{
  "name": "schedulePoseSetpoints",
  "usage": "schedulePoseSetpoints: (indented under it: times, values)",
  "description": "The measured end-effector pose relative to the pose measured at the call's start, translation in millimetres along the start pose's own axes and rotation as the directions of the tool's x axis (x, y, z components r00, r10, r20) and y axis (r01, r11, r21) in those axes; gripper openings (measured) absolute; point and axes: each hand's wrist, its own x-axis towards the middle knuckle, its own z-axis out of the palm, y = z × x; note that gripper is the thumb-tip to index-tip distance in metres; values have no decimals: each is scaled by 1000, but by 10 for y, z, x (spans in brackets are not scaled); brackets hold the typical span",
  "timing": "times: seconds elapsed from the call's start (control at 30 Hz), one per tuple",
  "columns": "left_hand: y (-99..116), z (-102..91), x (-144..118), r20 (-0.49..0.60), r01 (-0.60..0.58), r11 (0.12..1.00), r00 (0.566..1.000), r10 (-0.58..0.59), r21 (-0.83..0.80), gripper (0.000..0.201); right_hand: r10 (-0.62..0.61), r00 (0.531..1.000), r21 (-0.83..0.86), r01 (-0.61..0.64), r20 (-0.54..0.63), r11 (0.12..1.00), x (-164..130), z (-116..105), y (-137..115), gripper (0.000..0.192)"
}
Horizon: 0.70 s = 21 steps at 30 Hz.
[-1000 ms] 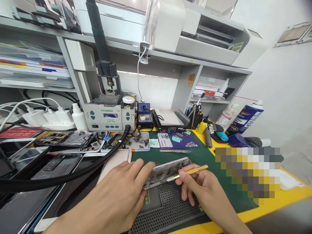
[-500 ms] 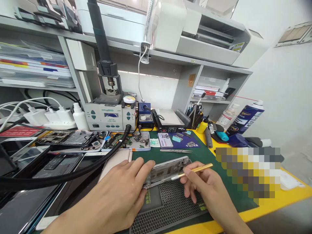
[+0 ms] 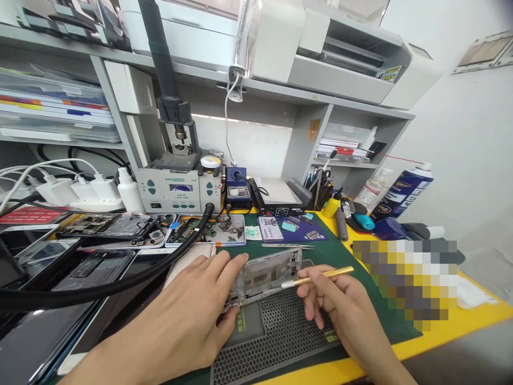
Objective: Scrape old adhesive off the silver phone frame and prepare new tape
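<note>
A grey phone frame (image 3: 266,274), stripped to its bare inner side, is tilted up over a black honeycomb-patterned mat (image 3: 288,326). My left hand (image 3: 200,305) grips its left end, thumb below and fingers on top. Between the thumb and fingers of my right hand (image 3: 336,299) is a slim gold-handled tool (image 3: 331,274) with a pale tip. That tip lies against or just over the frame's lower long edge; contact is hard to tell. Part of the frame's left end is hidden under my left fingers.
Tweezers (image 3: 287,246) lie behind the frame on a green mat (image 3: 385,315). Phones and a thick black hose (image 3: 160,277) crowd the left. Behind stand a hot-air station (image 3: 176,190) and a tray of circuit boards (image 3: 206,230). A spray can (image 3: 403,192) stands at right.
The phone frame and my left hand have shifted slightly left. In my right hand the tool now lies flatter, its tip along the frame's lower edge.
</note>
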Motion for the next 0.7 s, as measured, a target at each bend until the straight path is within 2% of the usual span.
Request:
schedulePoseSetpoints:
  times: [0.2,0.47,0.53,0.67,0.7]
  values:
    - [-24,15,15,-9,6,1000,1000,-6,4,63,-35,999,0,35,0,999,-28,1,-49,30]
    - [-55,39,28,-27,-7,1000,1000,6,-11,62,-210,972,-137,195,-105,971,-76,51,-60,34]
    - [-56,48,26,-28,-7,1000,1000,7,-23,62,-215,970,-178,193,-111,965,-109,77,-44,34]
    - [-35,45,21,-62,3,1000,998,-5,-31,64,-144,987,-263,120,-72,957,-272,173,85,32]
    - [-28,35,21,-60,0,999,998,-3,-37,63,-187,981,-305,162,-56,938,-319,197,130,29]
